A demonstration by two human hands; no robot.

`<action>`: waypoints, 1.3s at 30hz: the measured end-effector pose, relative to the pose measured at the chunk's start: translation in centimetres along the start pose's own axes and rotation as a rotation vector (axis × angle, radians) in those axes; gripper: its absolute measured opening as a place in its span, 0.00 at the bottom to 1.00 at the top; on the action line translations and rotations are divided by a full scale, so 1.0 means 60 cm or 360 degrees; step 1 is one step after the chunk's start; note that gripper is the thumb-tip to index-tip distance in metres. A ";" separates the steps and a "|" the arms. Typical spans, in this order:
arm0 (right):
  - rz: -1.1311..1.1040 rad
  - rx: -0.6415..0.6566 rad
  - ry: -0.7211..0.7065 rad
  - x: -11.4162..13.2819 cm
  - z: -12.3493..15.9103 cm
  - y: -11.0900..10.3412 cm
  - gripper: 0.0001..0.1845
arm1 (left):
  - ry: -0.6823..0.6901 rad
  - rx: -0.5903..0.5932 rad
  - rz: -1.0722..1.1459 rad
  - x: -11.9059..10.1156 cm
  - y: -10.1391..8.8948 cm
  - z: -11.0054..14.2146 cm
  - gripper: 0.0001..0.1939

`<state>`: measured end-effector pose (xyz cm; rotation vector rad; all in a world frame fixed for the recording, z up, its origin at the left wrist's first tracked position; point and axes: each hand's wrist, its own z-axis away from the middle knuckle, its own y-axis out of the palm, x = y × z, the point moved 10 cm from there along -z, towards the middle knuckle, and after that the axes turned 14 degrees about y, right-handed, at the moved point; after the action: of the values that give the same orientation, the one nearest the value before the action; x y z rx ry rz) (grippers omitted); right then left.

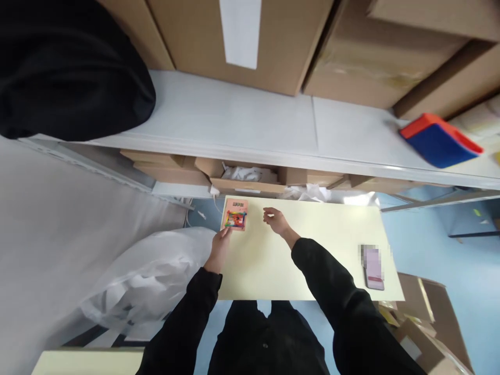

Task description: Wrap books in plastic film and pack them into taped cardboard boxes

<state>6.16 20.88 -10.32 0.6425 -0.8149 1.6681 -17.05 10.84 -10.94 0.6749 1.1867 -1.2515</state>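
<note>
A pink booklet with a colourful picture frame on its cover lies flat at the far left corner of the pale yellow table. My left hand is at the booklet's near left corner, thumb over its lower edge and fingers closed on it; the fingers underneath are hidden. To the right of the booklet, my right hand hovers over the table, apart from the booklet. Its fingers are loosely bent, with a gap between thumb and fingers and nothing seen in them.
A phone rests on the table's right side. Behind stands a white shelf with cardboard boxes, a black bag and a red-blue box. A large white plastic bag is on the left; cartons are at right.
</note>
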 end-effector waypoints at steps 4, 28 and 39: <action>0.0115 0.0135 -0.0165 0.028 0.097 -0.094 0.14 | 0.0003 0.0165 0.0080 -0.071 0.060 0.021 0.26; 0.1620 -0.1429 -0.0641 0.381 0.261 -0.742 0.22 | 0.2087 0.1108 -0.1401 -0.756 0.815 0.165 0.40; 0.1552 -0.1399 -0.0804 0.314 0.346 -0.678 0.14 | 0.2181 0.1201 -0.1071 -0.710 0.657 0.250 0.31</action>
<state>41.26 21.66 24.42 -0.0216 -2.3144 1.6935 29.40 21.99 25.26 2.0068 2.1511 -1.8715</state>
